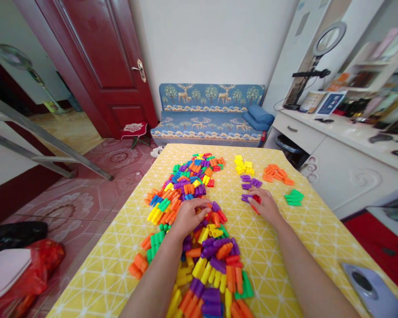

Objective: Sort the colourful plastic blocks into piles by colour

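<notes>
A long heap of bullet-shaped plastic building blocks in purple, orange, yellow, green, red and blue runs along the table. My left hand lies over the heap's middle, its fingers curled and thumb drawn in; what they hold, if anything, is hidden. To the right, my right hand is closed at the near end of a small purple group. Its fingertips grip a purple block, and a red block shows beneath the fingers.
Separate groups of yellow blocks, orange blocks and green blocks lie on the patterned yellow tablecloth. A phone rests at the near right corner. Beyond the table stands a blue sofa; a white dresser is on the right.
</notes>
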A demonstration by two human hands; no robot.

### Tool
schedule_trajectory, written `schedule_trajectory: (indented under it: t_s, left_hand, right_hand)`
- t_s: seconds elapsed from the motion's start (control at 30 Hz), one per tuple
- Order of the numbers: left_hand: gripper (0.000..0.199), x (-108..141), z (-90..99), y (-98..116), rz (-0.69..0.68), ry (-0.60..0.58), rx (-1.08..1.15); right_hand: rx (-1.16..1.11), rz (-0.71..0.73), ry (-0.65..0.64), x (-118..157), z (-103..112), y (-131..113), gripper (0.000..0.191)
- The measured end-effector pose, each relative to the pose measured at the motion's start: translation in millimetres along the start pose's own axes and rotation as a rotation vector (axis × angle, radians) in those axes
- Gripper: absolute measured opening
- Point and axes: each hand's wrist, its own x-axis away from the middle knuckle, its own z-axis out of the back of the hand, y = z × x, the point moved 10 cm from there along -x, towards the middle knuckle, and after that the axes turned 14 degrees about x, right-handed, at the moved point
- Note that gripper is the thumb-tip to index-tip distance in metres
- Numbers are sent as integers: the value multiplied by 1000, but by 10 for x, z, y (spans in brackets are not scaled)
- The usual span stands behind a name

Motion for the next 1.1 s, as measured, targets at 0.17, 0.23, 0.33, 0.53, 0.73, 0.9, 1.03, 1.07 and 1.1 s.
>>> schedule_trajectory:
  t_s: [0.17,0.23,0.33,0.53,0.73,0.9,1.03,1.07,1.1]
  left_hand:
    - [24,-5,8,18,1,0,5]
    - [24,-4,7,12,2,0,12]
    - [23,3,12,-11,2,5,25]
    - [23,3,16,-16,-2,12,31]
    - [22,-1,10,-12,0,11,56]
    - [22,-1,21,-10,2,13,61]
    - [23,-6,27,-22,16,18,69]
    - [23,-8,28,-25,21,19,69]
    - [23,-10,29,-28,25,21,67]
  right_hand:
    - [134,16,-45,1,-14,-46,21]
    - [152,23,-63,24,9,-43,20]
    - [156,29,-63,119,74,0,20]
    - [242,-24,25,282,260,106,19]
    - [310,-63,104,27,302,-181,20]
    - [271,-14,3,-55,-57,-501,17]
    - [273,-1,30,53,-129,-574,24]
    - [273,9,63,79,-95,-591,23]
    - [268,14,88,101,-61,-604,21]
